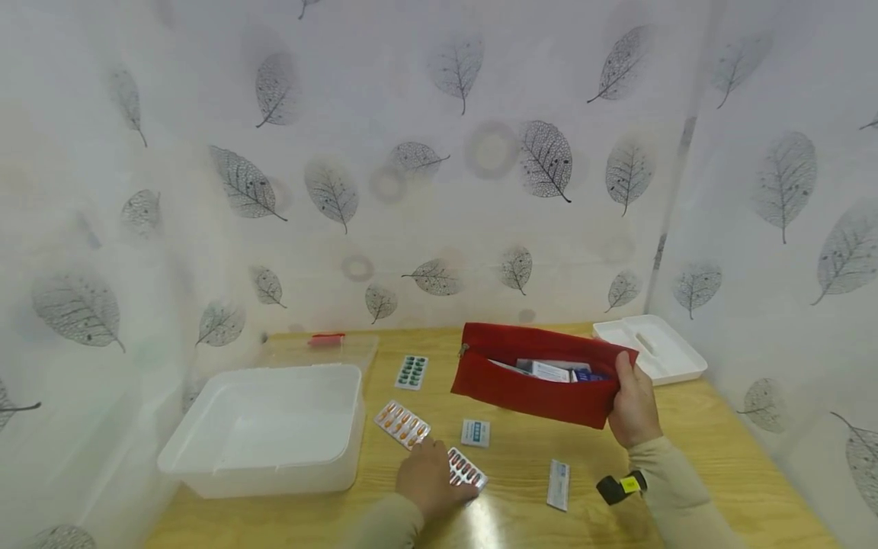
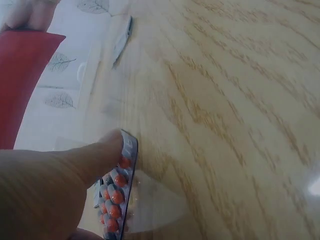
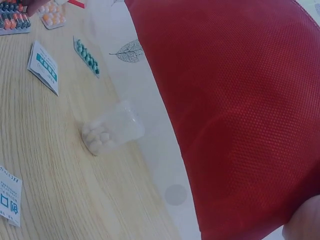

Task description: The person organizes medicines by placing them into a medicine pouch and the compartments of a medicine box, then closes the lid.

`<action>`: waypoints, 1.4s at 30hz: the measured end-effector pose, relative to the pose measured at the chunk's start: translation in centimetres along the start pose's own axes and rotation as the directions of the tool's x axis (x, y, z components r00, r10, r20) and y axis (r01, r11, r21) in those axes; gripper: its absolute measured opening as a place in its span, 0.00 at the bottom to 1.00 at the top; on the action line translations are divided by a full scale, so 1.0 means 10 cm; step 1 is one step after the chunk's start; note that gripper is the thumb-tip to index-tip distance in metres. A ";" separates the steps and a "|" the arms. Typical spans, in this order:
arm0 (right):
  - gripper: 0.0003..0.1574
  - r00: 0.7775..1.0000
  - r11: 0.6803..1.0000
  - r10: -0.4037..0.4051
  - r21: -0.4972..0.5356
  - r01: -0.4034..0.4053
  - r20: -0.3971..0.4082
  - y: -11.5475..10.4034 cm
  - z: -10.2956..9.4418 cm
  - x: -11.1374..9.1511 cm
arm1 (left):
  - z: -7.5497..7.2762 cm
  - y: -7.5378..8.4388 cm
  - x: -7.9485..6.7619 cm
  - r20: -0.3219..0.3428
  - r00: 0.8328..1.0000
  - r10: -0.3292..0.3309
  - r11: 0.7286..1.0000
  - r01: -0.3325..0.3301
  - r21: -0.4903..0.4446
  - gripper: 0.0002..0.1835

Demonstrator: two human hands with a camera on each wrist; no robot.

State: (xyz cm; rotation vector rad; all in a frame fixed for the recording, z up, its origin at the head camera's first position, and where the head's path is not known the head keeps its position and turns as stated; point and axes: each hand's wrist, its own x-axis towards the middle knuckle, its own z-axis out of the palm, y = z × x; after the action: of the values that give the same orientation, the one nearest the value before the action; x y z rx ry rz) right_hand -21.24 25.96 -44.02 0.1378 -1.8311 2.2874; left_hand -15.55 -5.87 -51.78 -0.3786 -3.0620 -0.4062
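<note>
My left hand (image 1: 430, 476) is low over the wooden table, its thumb and fingers gripping the edges of a blister pack of red-and-dark capsules (image 1: 468, 468). In the left wrist view the thumb presses on one end of that pack. My right hand (image 1: 632, 404) holds up a red zip pouch (image 1: 535, 398) by its right end. The pouch gapes, showing a white box (image 1: 551, 372) and a blue packet (image 1: 587, 375) inside. Beside the left hand lies a blister pack of orange capsules (image 1: 402, 424), with a green-capsule pack (image 1: 411, 372) farther back.
A white plastic bin (image 1: 274, 479) stands at left; a white lid (image 1: 675, 372) lies back right. Also on the table are a small white-and-teal packet (image 1: 475, 433) and a flat white packet (image 1: 559, 485). A clear container of white tablets (image 3: 112, 129) shows in the right wrist view.
</note>
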 end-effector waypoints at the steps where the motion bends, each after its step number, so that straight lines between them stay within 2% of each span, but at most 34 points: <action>1: 0.31 1.000 1.000 0.001 -0.003 -0.001 0.001 0.00 0.00 0.00 | 0.01 0.00 0.00 -0.005 1.000 0.005 1.000 -0.005 0.001 0.41; 5: 0.30 1.000 1.000 0.004 -0.007 -0.004 -0.006 -0.02 0.01 -0.02 | 0.05 -0.03 -0.01 -0.017 1.000 0.023 0.999 -0.024 -0.045 0.40; 8: 0.31 1.000 1.000 0.007 -0.009 -0.008 -0.007 -0.04 0.02 -0.05 | 0.07 -0.07 -0.02 -0.012 0.999 0.030 0.992 -0.031 -0.119 0.41; 15: 0.34 1.000 0.999 0.013 -0.042 -0.013 0.001 -0.08 0.05 -0.13 | 0.05 -0.15 -0.08 -0.011 0.999 0.039 0.953 -0.041 -0.301 0.35; 19: 0.30 1.000 0.999 -0.009 -0.038 0.009 -0.003 -0.11 0.08 -0.18 | -0.02 -0.18 -0.11 -0.012 0.997 0.072 0.908 -0.070 -0.414 0.26; 24: 0.33 0.999 0.996 -0.034 -0.085 0.035 0.013 -0.16 0.10 -0.24 | -0.18 -0.22 -0.12 -0.004 0.991 0.137 0.847 -0.119 -0.518 0.12; 26: 0.35 0.999 0.990 -0.041 -0.132 0.044 0.024 -0.18 0.10 -0.26 | -0.27 -0.23 -0.12 -0.031 0.985 0.169 0.824 -0.159 -0.544 0.08; 28: 0.36 0.998 0.985 -0.049 -0.165 0.055 0.037 -0.19 0.11 -0.28 | -0.39 -0.24 -0.13 -0.114 0.973 0.203 0.800 -0.231 -0.553 0.07; 30: 0.35 0.996 0.984 -0.063 -0.165 0.072 0.057 -0.20 0.13 -0.30 | -0.55 -0.24 -0.16 -0.225 0.946 0.234 0.776 -0.321 -0.543 0.08; 32: 0.33 0.993 0.985 -0.084 -0.140 0.095 0.083 -0.20 0.15 -0.31 | -0.71 -0.23 -0.19 -0.349 0.902 0.253 0.752 -0.410 -0.516 0.09; 36: 0.30 0.986 0.985 -0.121 -0.108 0.134 0.114 -0.18 0.20 -0.29 | -1.01 -0.19 -0.23 -0.545 0.784 0.298 0.689 -0.572 -0.445 0.12; 40: 0.30 0.977 0.980 -0.164 -0.094 0.177 0.133 -0.17 0.25 -0.29 | -1.24 -0.15 -0.23 -0.664 0.671 0.330 0.638 -0.677 -0.367 0.15; 42: 0.29 0.971 0.976 -0.189 -0.080 0.202 0.143 -0.15 0.27 -0.29 | -1.33 -0.12 -0.22 -0.713 0.621 0.325 0.617 -0.711 -0.338 0.17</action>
State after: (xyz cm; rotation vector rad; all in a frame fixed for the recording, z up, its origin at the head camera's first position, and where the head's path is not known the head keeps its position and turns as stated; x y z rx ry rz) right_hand -18.24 23.34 -42.57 0.4480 -1.8913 2.0990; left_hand -13.80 -10.98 -39.42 -0.9697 -1.9679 -1.1855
